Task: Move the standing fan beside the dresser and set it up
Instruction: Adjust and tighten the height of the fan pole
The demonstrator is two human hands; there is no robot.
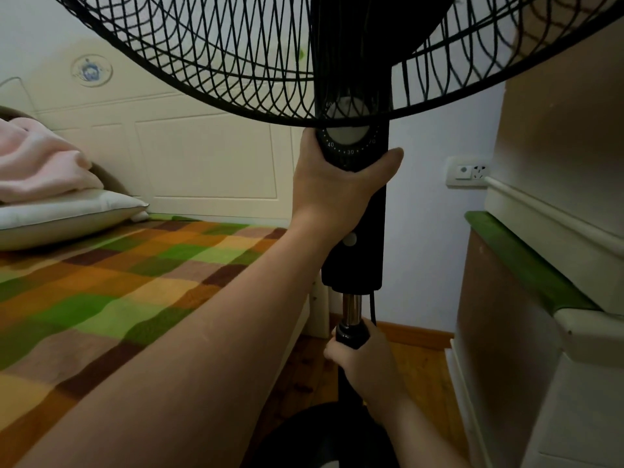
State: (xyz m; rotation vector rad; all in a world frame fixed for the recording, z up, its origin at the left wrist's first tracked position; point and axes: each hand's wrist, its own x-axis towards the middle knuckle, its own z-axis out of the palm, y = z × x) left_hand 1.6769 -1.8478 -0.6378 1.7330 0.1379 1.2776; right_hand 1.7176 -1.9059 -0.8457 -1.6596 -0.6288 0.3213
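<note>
**Q:** What room is this?
**A:** A bedroom with a wooden floor [418, 366]. A bed [135, 282] under a checked cover is on the left, a cream dresser [557, 265] on the right, and a wall socket [467, 171] between them.

**Q:** And the fan?
**A:** The black standing fan [353, 258] is upright between bed and dresser, its wire cage on top. The left hand [332, 187] grips its column at the timer dial [347, 136]. The right hand [364, 363] grips the pole [351, 309] below.

The fan grille [219, 62] is cut off by the top edge, the fan base [297, 440] by the bottom.

Dim, soft indoor light; wide-angle bending at edges.
</note>
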